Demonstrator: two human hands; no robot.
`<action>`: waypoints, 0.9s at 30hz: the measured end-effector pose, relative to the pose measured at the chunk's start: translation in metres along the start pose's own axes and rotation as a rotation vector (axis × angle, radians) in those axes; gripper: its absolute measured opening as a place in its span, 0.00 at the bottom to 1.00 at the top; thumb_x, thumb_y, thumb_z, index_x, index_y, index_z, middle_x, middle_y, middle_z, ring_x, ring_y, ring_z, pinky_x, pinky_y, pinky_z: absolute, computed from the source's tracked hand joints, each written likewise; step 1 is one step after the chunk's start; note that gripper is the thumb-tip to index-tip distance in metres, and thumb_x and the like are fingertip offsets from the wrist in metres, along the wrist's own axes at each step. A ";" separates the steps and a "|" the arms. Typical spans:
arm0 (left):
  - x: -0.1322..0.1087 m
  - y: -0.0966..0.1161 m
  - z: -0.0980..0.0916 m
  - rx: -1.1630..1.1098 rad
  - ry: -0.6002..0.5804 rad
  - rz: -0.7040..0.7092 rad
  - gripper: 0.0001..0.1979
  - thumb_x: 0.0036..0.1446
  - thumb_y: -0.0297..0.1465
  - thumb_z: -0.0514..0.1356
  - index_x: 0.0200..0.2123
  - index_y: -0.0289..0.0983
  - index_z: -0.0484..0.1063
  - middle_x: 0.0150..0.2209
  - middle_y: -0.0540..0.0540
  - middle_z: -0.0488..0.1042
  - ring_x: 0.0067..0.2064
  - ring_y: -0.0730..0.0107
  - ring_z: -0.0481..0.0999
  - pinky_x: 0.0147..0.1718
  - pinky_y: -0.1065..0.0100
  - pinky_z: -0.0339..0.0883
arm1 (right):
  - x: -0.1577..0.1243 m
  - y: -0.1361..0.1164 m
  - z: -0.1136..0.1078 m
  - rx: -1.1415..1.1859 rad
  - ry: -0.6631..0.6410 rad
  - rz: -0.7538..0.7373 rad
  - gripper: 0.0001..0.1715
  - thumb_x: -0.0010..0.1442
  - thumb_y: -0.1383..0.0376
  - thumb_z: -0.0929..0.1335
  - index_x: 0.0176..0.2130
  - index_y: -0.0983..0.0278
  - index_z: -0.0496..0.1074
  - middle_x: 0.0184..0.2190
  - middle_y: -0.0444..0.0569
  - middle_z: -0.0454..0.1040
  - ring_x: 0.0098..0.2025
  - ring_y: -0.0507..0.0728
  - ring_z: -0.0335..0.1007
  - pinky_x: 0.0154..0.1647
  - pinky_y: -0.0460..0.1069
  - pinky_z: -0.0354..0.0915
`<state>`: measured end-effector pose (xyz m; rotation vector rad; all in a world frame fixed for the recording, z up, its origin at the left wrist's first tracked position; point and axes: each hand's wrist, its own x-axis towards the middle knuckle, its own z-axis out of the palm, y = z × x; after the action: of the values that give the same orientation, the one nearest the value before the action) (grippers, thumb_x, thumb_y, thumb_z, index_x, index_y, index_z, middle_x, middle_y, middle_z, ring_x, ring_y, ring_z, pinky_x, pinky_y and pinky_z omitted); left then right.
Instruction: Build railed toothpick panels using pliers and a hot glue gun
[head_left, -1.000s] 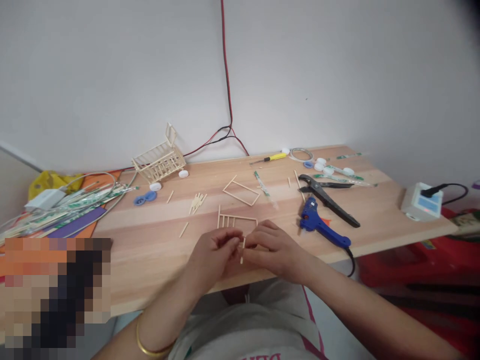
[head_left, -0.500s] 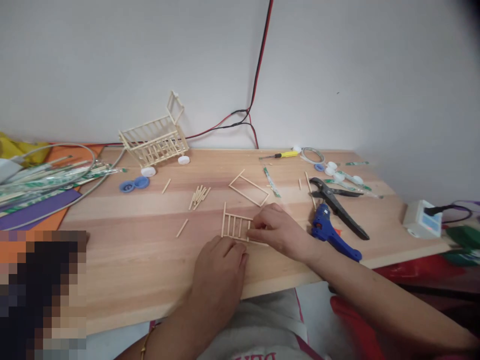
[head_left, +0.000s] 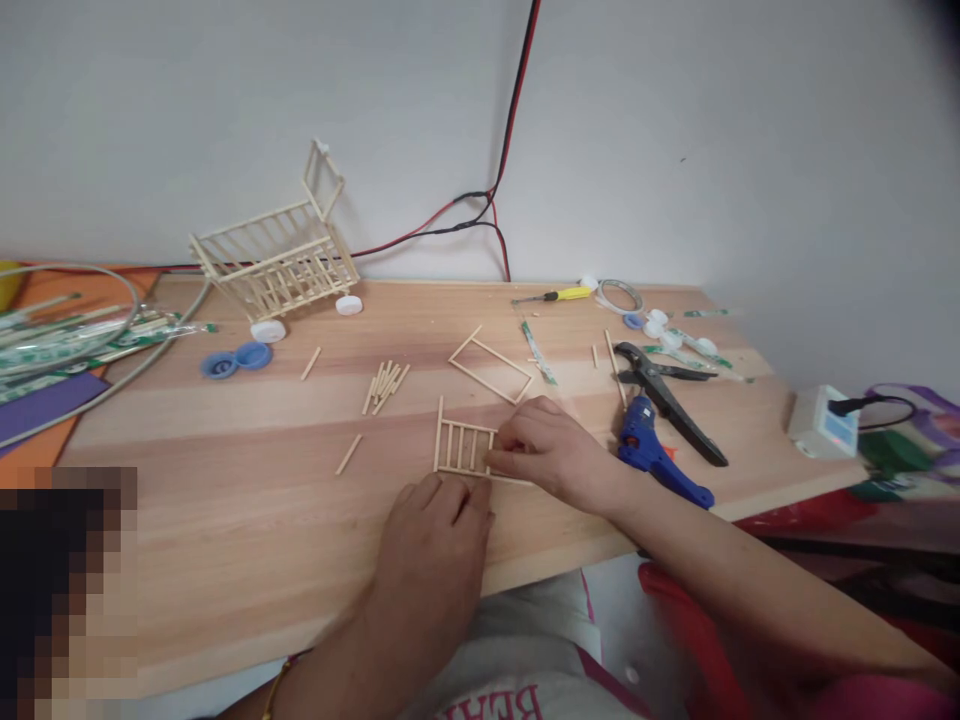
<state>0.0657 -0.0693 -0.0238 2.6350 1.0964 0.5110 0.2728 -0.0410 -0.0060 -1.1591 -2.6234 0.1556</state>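
If frame (head_left: 462, 448) is nudged by left hand (head_left: 435, 532), grip unclear, stick (head_left: 491, 440) pinched in fingers of right hand (head_left: 553, 457) may be skewed.

1 head-worn camera looks forward and down over the table (head_left: 247, 540)

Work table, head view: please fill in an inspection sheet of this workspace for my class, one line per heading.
Surface: wooden table, pale with reddish bands.
Job's things: ladder-like stick frame at the hands; rectangular frame behind it; stick pile to the left.
Clutter: blue glue gun, black pliers, yellow screwdriver, blue caps, wrapped sticks.
Hands: left hand at the stick frame's near rail; right hand at its right end.
Cables: red and black cable runs down the wall; black cable plugged into a white box.
Surroundings: pale wall behind; lower left pixelated.
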 end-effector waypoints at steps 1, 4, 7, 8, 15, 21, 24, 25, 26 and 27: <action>0.000 0.000 0.000 0.011 0.001 0.003 0.09 0.59 0.26 0.54 0.41 0.36 0.71 0.32 0.43 0.72 0.34 0.59 0.69 0.33 0.58 0.63 | 0.000 0.000 -0.001 -0.022 0.001 -0.024 0.16 0.68 0.64 0.59 0.38 0.59 0.74 0.32 0.46 0.71 0.36 0.54 0.61 0.41 0.52 0.53; 0.001 0.000 0.001 0.042 0.006 0.013 0.10 0.59 0.27 0.54 0.43 0.35 0.71 0.32 0.43 0.72 0.34 0.59 0.69 0.32 0.58 0.63 | 0.001 0.000 -0.001 -0.035 0.005 -0.032 0.16 0.68 0.63 0.59 0.38 0.59 0.74 0.32 0.45 0.71 0.36 0.53 0.61 0.40 0.51 0.53; 0.002 0.001 0.002 0.053 -0.007 0.006 0.12 0.59 0.28 0.55 0.45 0.35 0.71 0.32 0.43 0.73 0.34 0.58 0.70 0.32 0.58 0.64 | 0.001 0.000 0.000 0.005 0.010 0.005 0.16 0.68 0.62 0.59 0.38 0.59 0.74 0.31 0.45 0.71 0.36 0.53 0.62 0.41 0.51 0.54; 0.002 0.002 0.003 0.050 -0.012 -0.001 0.12 0.58 0.27 0.55 0.45 0.35 0.71 0.32 0.43 0.73 0.34 0.58 0.70 0.32 0.57 0.64 | 0.001 0.000 0.001 0.015 0.008 0.012 0.16 0.68 0.62 0.59 0.38 0.59 0.74 0.32 0.45 0.71 0.36 0.53 0.62 0.41 0.51 0.54; 0.000 0.000 -0.004 -0.228 0.061 -0.071 0.12 0.60 0.28 0.53 0.44 0.35 0.72 0.35 0.41 0.75 0.37 0.57 0.72 0.36 0.56 0.67 | -0.003 -0.002 -0.004 0.013 0.020 0.019 0.13 0.67 0.64 0.60 0.40 0.58 0.73 0.38 0.47 0.73 0.41 0.56 0.64 0.44 0.53 0.57; 0.002 0.007 -0.024 -0.990 0.032 -0.422 0.07 0.53 0.32 0.61 0.37 0.41 0.74 0.33 0.47 0.77 0.34 0.67 0.75 0.33 0.69 0.68 | -0.009 -0.033 -0.035 0.027 -0.016 -0.096 0.12 0.66 0.67 0.61 0.45 0.59 0.71 0.44 0.51 0.74 0.49 0.58 0.64 0.50 0.56 0.59; 0.001 0.018 -0.030 -1.100 0.037 -0.499 0.03 0.49 0.31 0.63 0.31 0.41 0.75 0.30 0.50 0.77 0.32 0.68 0.75 0.32 0.70 0.68 | -0.018 -0.051 -0.039 0.109 -0.025 -0.046 0.12 0.67 0.67 0.59 0.45 0.62 0.70 0.38 0.51 0.74 0.42 0.55 0.66 0.45 0.52 0.62; -0.001 0.022 -0.031 -1.110 0.066 -0.501 0.03 0.48 0.31 0.64 0.30 0.40 0.75 0.29 0.50 0.77 0.32 0.68 0.74 0.33 0.70 0.68 | -0.022 -0.057 -0.038 0.156 0.018 0.008 0.12 0.67 0.66 0.60 0.44 0.62 0.70 0.37 0.51 0.74 0.41 0.55 0.67 0.43 0.50 0.63; -0.002 0.027 -0.031 -1.133 0.091 -0.496 0.04 0.48 0.31 0.65 0.30 0.40 0.76 0.30 0.50 0.77 0.33 0.68 0.74 0.34 0.70 0.68 | -0.026 -0.063 -0.035 0.207 0.075 0.074 0.10 0.67 0.65 0.60 0.43 0.63 0.70 0.36 0.50 0.74 0.39 0.54 0.68 0.40 0.49 0.64; -0.004 0.031 -0.031 -1.179 0.106 -0.490 0.05 0.47 0.31 0.65 0.31 0.40 0.76 0.31 0.49 0.77 0.35 0.67 0.74 0.35 0.70 0.68 | -0.030 -0.070 -0.032 0.256 0.136 0.144 0.09 0.66 0.64 0.61 0.41 0.63 0.70 0.34 0.49 0.74 0.36 0.53 0.68 0.38 0.47 0.64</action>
<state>0.0705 -0.0907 0.0141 1.2962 0.9615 0.8378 0.2519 -0.1104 0.0327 -1.2202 -2.3216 0.4136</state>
